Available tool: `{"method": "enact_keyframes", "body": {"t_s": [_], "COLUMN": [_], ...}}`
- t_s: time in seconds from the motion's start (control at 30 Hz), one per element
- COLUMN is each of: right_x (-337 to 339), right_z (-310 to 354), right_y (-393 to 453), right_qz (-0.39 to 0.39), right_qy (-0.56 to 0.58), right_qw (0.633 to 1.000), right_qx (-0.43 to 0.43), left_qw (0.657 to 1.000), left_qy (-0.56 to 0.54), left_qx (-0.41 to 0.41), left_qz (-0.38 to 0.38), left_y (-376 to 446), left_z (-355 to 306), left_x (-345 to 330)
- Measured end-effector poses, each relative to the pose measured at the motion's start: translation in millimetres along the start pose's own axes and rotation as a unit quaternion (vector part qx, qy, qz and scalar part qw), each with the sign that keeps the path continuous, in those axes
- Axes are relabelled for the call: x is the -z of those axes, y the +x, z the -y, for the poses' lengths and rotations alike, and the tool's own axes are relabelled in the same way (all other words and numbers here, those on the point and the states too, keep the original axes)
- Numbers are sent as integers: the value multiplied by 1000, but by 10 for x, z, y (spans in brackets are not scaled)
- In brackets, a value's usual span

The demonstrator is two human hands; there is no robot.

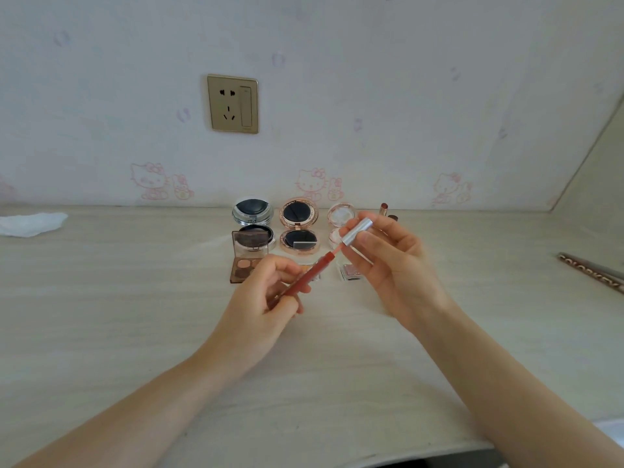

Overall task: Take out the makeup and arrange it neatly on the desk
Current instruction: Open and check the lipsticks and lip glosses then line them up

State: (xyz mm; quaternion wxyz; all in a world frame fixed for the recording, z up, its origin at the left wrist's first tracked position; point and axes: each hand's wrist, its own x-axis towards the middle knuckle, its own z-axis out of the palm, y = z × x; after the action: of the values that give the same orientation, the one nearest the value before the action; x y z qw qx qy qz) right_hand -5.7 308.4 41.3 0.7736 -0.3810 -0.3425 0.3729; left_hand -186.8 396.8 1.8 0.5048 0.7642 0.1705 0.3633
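Left hand closed round red lip gloss tube, held above desk, tube slanting up toward right hand. Right hand's fingers pinch silver cap — cap just off tube's neck, wand hard to make out. Beyond both grips: open compacts, eyeshadow palette, lipstick — ranged by wall.

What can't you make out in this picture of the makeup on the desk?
- Small clear case, head view: partly hidden behind the right hand.
- Item under the lip gloss tube: covered by the left hand.
- Printed box: cut off by the right edge.
- Lipstick: too small for its shade.
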Motion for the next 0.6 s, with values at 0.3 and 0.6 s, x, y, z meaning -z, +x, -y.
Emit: {"method": "enact_keyframes", "body": {"t_s": [0.3,0.6], "right_x": [131,482], "right_z": [266,542], "right_y": [24,31], "right_qz": [-40,-61], "right_qy": [-29,-58], "right_qw": [999,995], "right_qx": [-11,-45], "left_qw": [988,884], "left_qy": [129,330], "left_qx": [-77,-315], "left_qz": [39,104], "left_y": [-65,34], "left_z": [-123,-262], "left_x": [-79,-433]}}
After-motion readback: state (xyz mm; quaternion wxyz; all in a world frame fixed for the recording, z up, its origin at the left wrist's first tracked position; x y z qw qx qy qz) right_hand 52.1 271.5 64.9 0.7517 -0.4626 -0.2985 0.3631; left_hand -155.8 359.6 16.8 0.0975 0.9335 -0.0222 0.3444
